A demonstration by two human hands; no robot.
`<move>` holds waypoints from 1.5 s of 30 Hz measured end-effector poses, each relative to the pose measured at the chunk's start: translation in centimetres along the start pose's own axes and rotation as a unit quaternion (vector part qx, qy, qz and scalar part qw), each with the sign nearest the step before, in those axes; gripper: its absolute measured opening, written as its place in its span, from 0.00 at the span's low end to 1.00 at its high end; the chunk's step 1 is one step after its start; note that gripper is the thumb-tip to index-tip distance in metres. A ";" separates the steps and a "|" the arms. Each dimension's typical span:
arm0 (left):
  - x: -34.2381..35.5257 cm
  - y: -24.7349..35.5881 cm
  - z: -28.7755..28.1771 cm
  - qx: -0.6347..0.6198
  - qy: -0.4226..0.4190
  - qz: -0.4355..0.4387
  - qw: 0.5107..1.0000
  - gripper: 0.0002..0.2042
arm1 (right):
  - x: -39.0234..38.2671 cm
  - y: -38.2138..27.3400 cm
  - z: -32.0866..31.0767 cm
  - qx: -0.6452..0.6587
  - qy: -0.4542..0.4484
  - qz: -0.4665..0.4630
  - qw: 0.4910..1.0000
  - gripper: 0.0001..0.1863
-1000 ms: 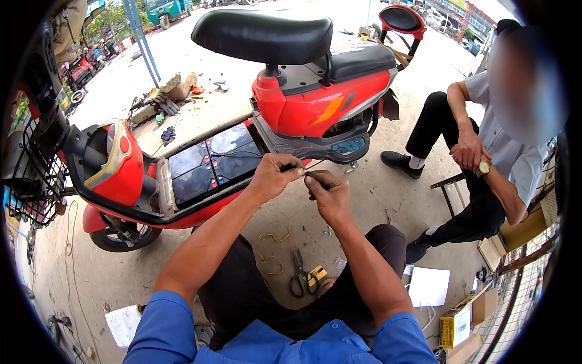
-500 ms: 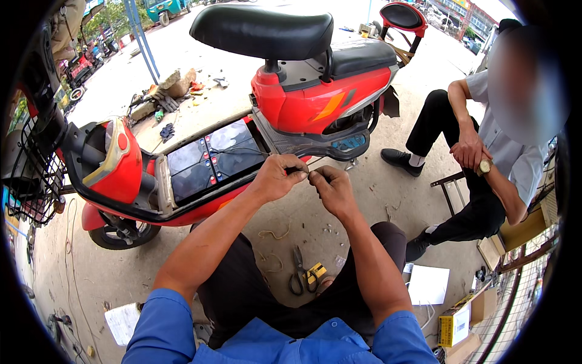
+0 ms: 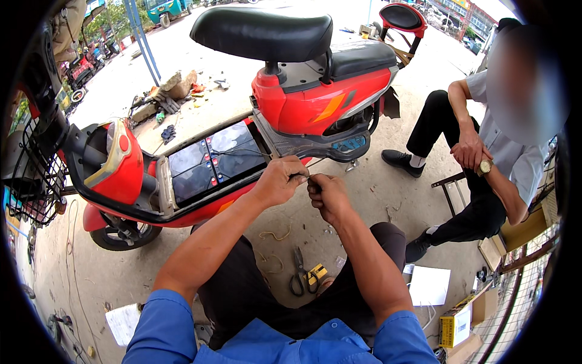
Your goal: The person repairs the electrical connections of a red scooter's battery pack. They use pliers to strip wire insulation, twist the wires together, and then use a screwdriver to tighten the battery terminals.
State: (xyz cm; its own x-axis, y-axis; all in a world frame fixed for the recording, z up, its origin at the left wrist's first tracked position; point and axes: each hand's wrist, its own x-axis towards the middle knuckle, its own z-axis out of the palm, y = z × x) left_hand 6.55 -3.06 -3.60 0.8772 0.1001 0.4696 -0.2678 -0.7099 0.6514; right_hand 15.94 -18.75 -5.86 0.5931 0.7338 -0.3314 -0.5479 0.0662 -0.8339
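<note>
In front of the scooter, my left hand [image 3: 280, 181] and my right hand [image 3: 328, 195] face each other, fingertips almost touching. Both pinch a thin wire [image 3: 307, 178]; its ends are mostly hidden by my fingers. Just beyond them stands a red electric scooter [image 3: 321, 100] with its floorboard open. Inside the bay sit several dark batteries [image 3: 233, 151] with red and blue terminals, and thin cables run over them toward my left hand. On the ground between my legs lie black-handled scissors [image 3: 297, 273] beside a small yellow packet [image 3: 316, 274].
At the right a seated person [image 3: 467, 145] rests with hands crossed. A white sheet [image 3: 429, 286] and an opened yellow carton [image 3: 454, 324] lie at the lower right. Loose wire scraps [image 3: 276, 233] lie on the ground. Rubble [image 3: 176, 85] sits beyond the scooter.
My right hand has turned a little, its fingers curling in more. My left fingers have shifted slightly at the wire. The scooter and the seated person stay as they were.
</note>
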 end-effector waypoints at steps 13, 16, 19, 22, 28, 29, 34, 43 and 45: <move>0.0 0.0 0.5 -0.009 0.010 -0.049 0.999 0.07 | 0.3 0.3 -0.1 -0.028 0.019 -0.063 0.997 0.10; 0.0 0.1 0.4 -0.002 0.003 -0.051 0.999 0.07 | 0.0 0.2 0.1 -0.019 0.015 -0.061 0.998 0.10; -0.2 0.0 0.4 0.014 0.009 -0.022 1.000 0.06 | -0.4 -0.4 0.5 0.032 0.015 -0.005 0.999 0.09; -0.2 0.1 0.8 0.013 0.014 0.001 1.000 0.06 | 0.4 -0.4 -0.8 0.186 -0.059 0.136 0.971 0.09; -0.2 0.2 0.6 -0.010 0.018 -0.012 1.000 0.06 | 0.6 -0.4 -1.1 0.199 -0.093 0.163 0.962 0.12; -0.2 0.1 0.7 -0.017 0.017 -0.019 1.000 0.06 | 0.5 -0.4 -1.1 0.159 -0.078 0.132 0.975 0.12; -0.1 0.2 0.5 -0.031 0.033 -0.048 0.998 0.06 | -0.7 -0.9 -0.8 -0.178 0.080 -0.178 0.964 0.08; -0.1 0.4 0.4 -0.049 0.036 -0.067 0.996 0.06 | -1.5 -1.3 -0.7 -0.454 0.063 -0.502 0.733 0.05; -0.1 0.5 0.3 -0.045 0.035 -0.067 0.996 0.06 | -1.6 -1.3 -0.5 -0.455 0.058 -0.501 0.734 0.05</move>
State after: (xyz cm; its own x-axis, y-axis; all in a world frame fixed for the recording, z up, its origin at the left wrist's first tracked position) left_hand 6.47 -3.61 -3.45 0.8787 0.2406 0.4122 -0.1869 -0.6212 0.7610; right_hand 16.00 -20.37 -4.44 0.5046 0.5590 0.6580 0.7868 0.0161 -0.6170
